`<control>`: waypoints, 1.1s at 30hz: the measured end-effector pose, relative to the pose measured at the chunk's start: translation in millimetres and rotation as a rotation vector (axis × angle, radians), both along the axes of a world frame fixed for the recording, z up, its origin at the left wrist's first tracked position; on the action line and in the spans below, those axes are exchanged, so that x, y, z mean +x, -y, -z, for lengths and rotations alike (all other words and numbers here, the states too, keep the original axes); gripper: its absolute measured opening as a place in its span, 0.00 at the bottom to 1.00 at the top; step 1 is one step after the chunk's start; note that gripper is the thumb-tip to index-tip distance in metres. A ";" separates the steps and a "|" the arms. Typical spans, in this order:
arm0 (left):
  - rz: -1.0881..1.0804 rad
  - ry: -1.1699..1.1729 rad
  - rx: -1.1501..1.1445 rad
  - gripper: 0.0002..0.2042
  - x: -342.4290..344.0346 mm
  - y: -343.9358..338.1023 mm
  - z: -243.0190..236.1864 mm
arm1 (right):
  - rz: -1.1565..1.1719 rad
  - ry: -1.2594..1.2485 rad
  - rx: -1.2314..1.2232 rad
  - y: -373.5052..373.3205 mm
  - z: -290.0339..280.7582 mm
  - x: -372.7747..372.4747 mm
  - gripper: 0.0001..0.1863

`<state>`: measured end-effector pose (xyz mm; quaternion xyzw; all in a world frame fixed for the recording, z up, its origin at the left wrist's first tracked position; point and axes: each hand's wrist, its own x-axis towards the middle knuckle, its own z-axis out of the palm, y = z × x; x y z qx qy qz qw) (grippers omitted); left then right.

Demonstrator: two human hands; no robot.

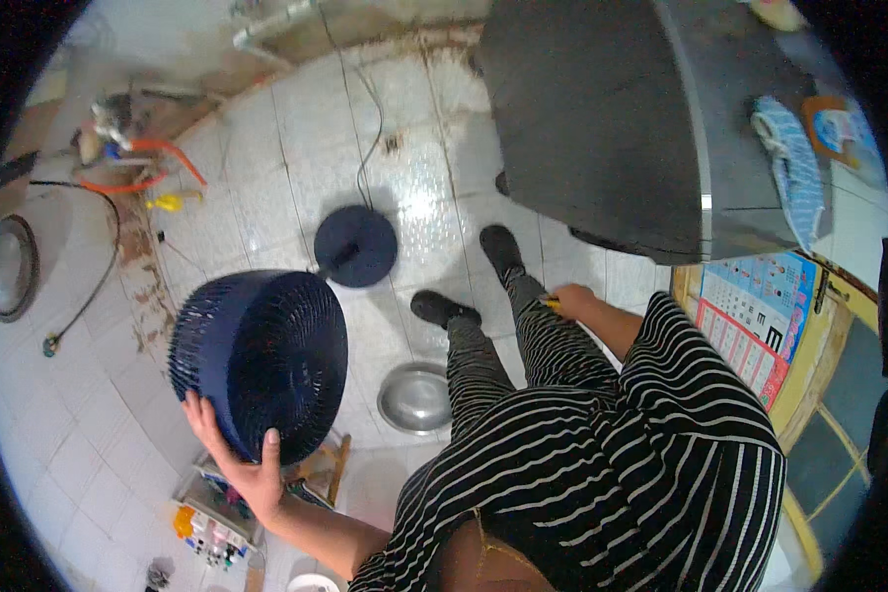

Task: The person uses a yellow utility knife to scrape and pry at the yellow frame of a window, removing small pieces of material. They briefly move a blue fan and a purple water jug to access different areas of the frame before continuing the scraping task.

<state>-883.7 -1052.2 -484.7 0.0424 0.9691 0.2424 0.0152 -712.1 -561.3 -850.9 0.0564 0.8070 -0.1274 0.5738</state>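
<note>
My left hand (237,464) grips the rim of a deep navy plastic cage-like piece (286,365) with slatted sides, tilted toward me at the left. Past it on the floor stands a round navy base (370,242) with a short dark stem and a cable running from it. My right hand (572,303) is closed on a small yellow-handled object (553,304) beside my right leg; the rest of that object is hard to make out.
A steel basin (414,398) lies beside my feet on the tiled floor (296,148). A large dark appliance (592,118) fills the upper right, near a yellow-framed door (829,424). An orange hose (168,148) and a small shelf (217,518) with bottles are at the left.
</note>
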 end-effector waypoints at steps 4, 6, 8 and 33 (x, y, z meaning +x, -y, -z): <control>0.065 -0.005 -0.025 0.38 5.3 -3.8 -10.4 | 0.013 0.003 0.141 -58.6 -32.2 59.0 0.21; 0.080 -0.034 -0.064 0.38 10.9 -3.7 -7.4 | 0.057 -0.023 0.131 -58.8 -65.3 52.2 0.21; 0.071 -0.031 -0.096 0.39 15.3 -7.5 -15.8 | 0.164 -0.099 0.120 -53.3 -87.4 54.3 0.21; 0.061 -0.051 -0.073 0.44 46.9 0.9 -17.5 | 0.417 -0.479 0.088 -131.4 -124.5 84.7 0.34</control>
